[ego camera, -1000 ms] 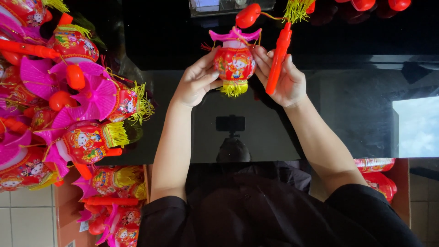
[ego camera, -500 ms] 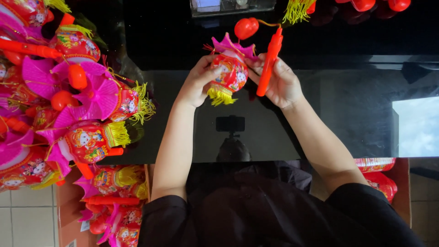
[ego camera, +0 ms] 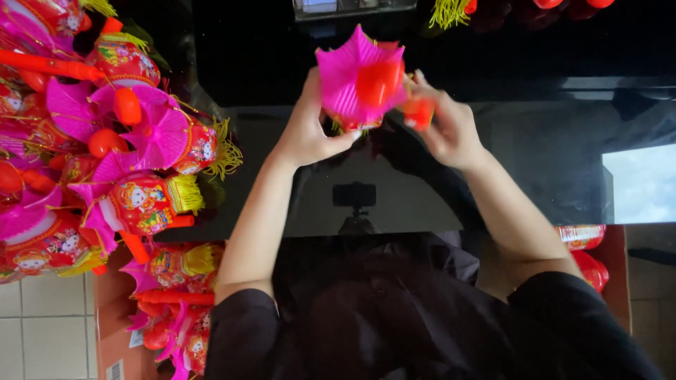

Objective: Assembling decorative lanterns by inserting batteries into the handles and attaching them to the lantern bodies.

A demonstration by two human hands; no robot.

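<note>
I hold a toy lantern (ego camera: 360, 79) over a glossy black table (ego camera: 535, 155), tipped so its pink star-shaped cap faces me, with a red knob in the middle. My left hand (ego camera: 310, 130) grips the lantern's left side and underside. My right hand (ego camera: 447, 123) holds its right side along with the red handle stick (ego camera: 419, 112), seen end-on. A bit of yellow tassel shows under the cap.
A heap of finished pink and red lanterns (ego camera: 105, 155) with yellow tassels fills the left. A cardboard box (ego camera: 116, 331) at lower left holds more. Red parts (ego camera: 584, 253) lie at lower right, and red pieces and a yellow tassel (ego camera: 451, 13) along the far edge.
The lantern has tipped from upright to cap-toward-me. The red stick has swung from standing tall to pointing at the camera. Both hands stayed on it.
</note>
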